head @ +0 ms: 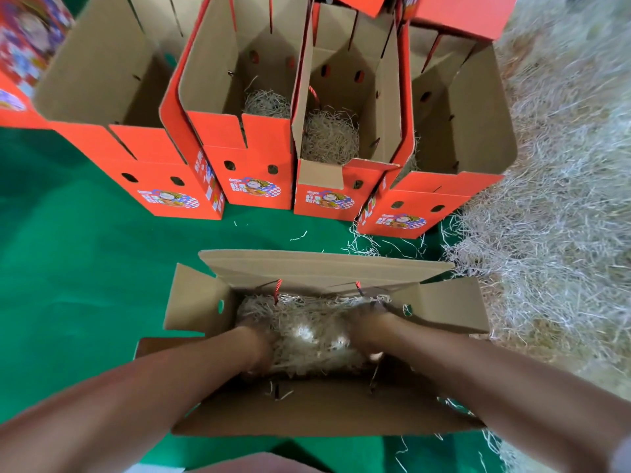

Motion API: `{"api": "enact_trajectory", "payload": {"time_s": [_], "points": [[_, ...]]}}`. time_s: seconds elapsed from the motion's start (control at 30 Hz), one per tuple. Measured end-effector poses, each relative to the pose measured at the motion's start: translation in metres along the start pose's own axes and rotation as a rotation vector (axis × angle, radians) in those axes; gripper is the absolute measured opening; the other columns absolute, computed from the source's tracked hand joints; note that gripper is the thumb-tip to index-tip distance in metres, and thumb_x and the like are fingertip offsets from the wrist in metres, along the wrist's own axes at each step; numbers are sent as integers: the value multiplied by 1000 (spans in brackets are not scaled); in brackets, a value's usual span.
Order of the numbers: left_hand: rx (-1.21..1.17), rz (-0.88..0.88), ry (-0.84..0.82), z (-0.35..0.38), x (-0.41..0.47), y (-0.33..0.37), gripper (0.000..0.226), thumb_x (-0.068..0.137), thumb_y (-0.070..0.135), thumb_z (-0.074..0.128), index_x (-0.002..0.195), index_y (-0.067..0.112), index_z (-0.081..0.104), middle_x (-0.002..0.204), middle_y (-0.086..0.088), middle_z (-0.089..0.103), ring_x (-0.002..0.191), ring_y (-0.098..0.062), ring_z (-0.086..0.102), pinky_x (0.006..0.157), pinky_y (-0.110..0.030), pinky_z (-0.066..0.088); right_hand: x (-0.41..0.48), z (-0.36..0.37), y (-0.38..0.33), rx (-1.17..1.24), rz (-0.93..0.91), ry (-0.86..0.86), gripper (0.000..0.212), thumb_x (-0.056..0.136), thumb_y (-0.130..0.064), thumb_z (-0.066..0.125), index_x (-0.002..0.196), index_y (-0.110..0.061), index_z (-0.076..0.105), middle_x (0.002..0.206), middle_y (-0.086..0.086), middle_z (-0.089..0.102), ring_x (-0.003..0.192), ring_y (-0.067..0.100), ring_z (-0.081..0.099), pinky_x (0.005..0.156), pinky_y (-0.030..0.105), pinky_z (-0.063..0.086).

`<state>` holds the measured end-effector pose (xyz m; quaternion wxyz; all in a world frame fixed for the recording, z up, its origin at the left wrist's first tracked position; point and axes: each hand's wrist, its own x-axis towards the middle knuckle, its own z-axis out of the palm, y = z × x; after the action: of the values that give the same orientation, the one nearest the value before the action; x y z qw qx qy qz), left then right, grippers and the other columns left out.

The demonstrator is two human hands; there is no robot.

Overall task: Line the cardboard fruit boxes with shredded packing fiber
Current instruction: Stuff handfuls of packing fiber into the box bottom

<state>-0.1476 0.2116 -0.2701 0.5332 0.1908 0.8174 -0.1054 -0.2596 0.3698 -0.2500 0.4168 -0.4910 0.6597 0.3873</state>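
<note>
Head view, looking down. A green surface (85,268) fills the left and centre of what I see; loose strands lie scattered on it.

An open brown box (307,411) sits nearest me with all four flaps folded outward. Two red rope handles (278,288) hang from its far wall. A bed of shredded fiber (307,322) covers its floor.

Both forearms reach in from the lower edge. The left hand (259,349) is sunk into the fiber near the left end of the box, and the right hand (362,332) lies on the fiber toward the right end. Motion blur and strands hide the fingers, so I cannot tell whether either hand is spread flat or gripping a tuft.

Across a strip of bare green stands a row of four orange boxes (143,172), side by side and touching, tops open.

- The second box (252,158) and third box (334,192) each hold a nest of fiber at the bottom.
- The fourth box (426,199) shows a little in its near left corner.

A large fiber pile (546,233) runs down the whole right side, reaching the fourth box and the right flap of the near box. Open room lies to the left of the near box.
</note>
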Motion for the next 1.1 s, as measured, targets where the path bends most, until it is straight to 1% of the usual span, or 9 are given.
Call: {"api": "enact_trajectory", "payload": {"time_s": [0.17,0.27,0.37,0.43,0.57,0.67,0.77,0.97,1.1], "points": [[-7,13,87,-16,-16,-9,36,90,15,53,126,11,56,133,-10,52,121,-32,49,96,-45,44,-15,-10,8,51,-89,-50,46,93,-23,51,138,-12,43,143,12,40,127,32,41,103,44,38],[-217,30,190,-36,-37,-8,30,88,13,52,117,15,62,118,-6,61,105,-25,60,88,-40,52,-36,-34,6,276,-143,67,40,91,-17,55,130,-17,51,120,5,58,94,20,59,79,32,52],[-503,192,209,-46,-63,-16,45,82,3,55,121,26,62,126,3,59,84,11,60,74,-13,52,-58,-44,18,271,-155,248,31,87,6,45,113,-7,58,82,2,57,69,17,53,64,34,51],[-632,375,37,-46,-75,-20,60,83,-3,56,136,24,49,140,4,46,73,29,48,59,7,36,-67,-44,21,244,-227,128,57,84,11,43,134,-16,46,118,6,58,91,23,59,76,37,53],[-660,384,-37,-38,-77,-9,53,85,-5,55,134,16,52,120,-6,59,103,-15,57,77,-14,44,-72,-31,10,314,-374,-112,82,82,5,58,145,-36,26,150,3,32,114,29,54,90,38,50],[-687,343,49,-34,-73,-11,22,85,12,64,105,9,70,78,0,63,66,-10,56,57,-18,44,-71,-20,3,426,-358,-88,44,84,2,55,125,-16,60,113,9,64,90,24,62,75,34,53],[-710,288,136,-33,-73,-20,9,81,19,67,85,13,74,53,12,60,49,1,54,48,-15,43,-77,-23,9,483,-248,67,11,86,-7,60,92,-5,69,65,1,60,54,12,51,46,19,41],[-664,-102,458,-36,-67,-24,26,80,-6,49,60,9,55,60,1,46,52,-15,45,53,-30,42,-84,-44,22,781,-70,388,23,90,-13,57,71,-4,68,64,6,64,57,10,61,58,25,52],[-389,-193,326,-33,-65,-20,21,85,-9,45,92,5,58,85,-5,54,71,-18,53,65,-29,47,-85,-49,18,806,-9,439,20,90,-20,58,78,-8,69,63,-1,66,57,7,63,50,16,44]]}}
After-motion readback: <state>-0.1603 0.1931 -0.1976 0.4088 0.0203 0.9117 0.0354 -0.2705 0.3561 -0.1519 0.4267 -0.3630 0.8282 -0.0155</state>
